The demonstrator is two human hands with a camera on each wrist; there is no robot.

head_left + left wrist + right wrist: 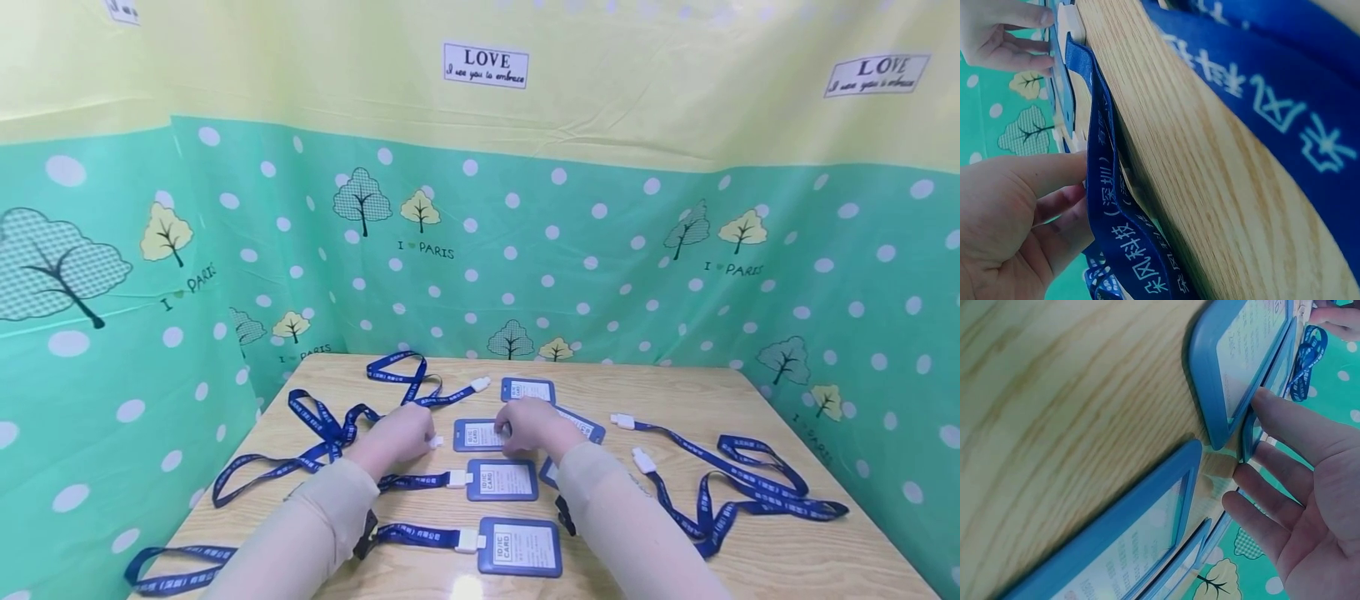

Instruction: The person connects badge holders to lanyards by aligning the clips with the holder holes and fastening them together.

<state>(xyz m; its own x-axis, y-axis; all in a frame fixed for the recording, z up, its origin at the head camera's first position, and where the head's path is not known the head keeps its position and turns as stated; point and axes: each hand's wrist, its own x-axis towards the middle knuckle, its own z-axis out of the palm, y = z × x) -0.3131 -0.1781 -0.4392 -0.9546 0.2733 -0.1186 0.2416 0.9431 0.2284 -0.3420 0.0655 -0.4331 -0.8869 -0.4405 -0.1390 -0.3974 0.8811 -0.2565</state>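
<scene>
My left hand [401, 433] pinches the end of a blue lanyard [341, 429], and its white clip [437, 442] peeks out past the fingertips. In the left wrist view, a printed strap [1105, 181] runs in front of those fingertips. My right hand [528, 425] holds the right end of a blue badge holder [476, 435], thumb and fingers at its edges. That holder's left end faces the white clip, a small gap between them. Nearer to me, two badge holders [502, 480] [520, 547] lie face up with lanyards joined at their left ends.
Other badge holders [528, 389] [581, 423] lie behind and beside my right hand. Two loose lanyards [750, 483] with white clips [643, 460] spread over the right of the wooden table [795, 550]. A patterned green and yellow curtain [525, 275] surrounds the table's far sides.
</scene>
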